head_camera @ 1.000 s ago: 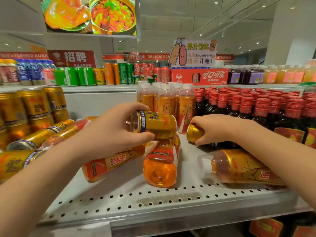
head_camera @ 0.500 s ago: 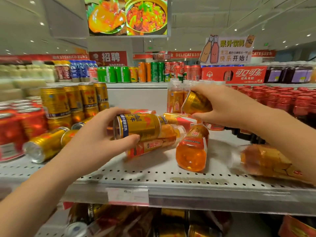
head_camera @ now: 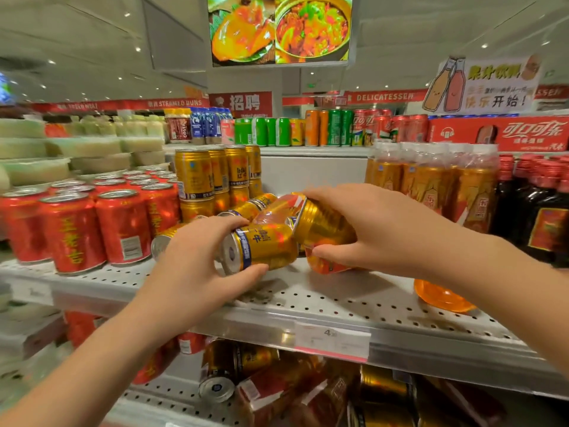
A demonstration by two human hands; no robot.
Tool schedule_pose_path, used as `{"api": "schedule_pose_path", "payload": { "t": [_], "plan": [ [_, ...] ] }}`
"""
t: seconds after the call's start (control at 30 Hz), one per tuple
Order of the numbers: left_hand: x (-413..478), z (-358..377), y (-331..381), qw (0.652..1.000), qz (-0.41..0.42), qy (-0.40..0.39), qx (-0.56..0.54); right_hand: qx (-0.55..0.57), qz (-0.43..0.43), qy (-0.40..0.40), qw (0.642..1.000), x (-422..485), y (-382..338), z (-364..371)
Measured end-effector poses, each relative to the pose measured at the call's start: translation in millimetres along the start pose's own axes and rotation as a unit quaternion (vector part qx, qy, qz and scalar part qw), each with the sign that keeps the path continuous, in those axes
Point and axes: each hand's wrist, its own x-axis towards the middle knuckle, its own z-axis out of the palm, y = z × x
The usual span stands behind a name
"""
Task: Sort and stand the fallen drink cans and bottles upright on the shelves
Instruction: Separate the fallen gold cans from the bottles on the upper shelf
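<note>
My left hand [head_camera: 197, 266] grips a gold can [head_camera: 261, 246] lying sideways just above the perforated grey shelf [head_camera: 323, 300], its end facing left. My right hand [head_camera: 378, 232] holds a second gold can [head_camera: 323, 224], tilted, right beside the first so the two nearly touch. Under and behind them lie fallen orange drink bottles [head_camera: 326, 266] and fallen gold cans [head_camera: 249, 206]. Another fallen orange bottle [head_camera: 440, 298] shows under my right forearm. Upright gold cans [head_camera: 212, 177] are stacked at the back left.
Red cans [head_camera: 92, 223] stand in rows on the left. Upright orange bottles [head_camera: 431, 180] and dark red-capped bottles [head_camera: 538, 204] fill the right. The lower shelf holds a jumble of fallen cans and bottles [head_camera: 277, 386]. A price tag [head_camera: 332, 340] hangs on the shelf's front edge.
Both hands have carried their gold cans leftward along the shelf. My right hand has come down and brought its can next to the left one. The view has swung left.
</note>
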Motion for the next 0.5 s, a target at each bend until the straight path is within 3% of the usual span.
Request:
{"api": "schedule_pose_path", "payload": {
  "t": [0.17, 0.5],
  "plan": [
    [9.3, 12.2, -17.6, 0.997, 0.062, -0.049, 0.013, -0.007, 0.023, -0.007, 1.0, 1.7, -24.6, 6.3],
    [13.4, 18.9, -46.4, 0.993, 0.111, -0.045, 0.007, 0.025, 0.097, 0.002, 0.995, 12.6, -52.9, 13.5]
  ]
}}
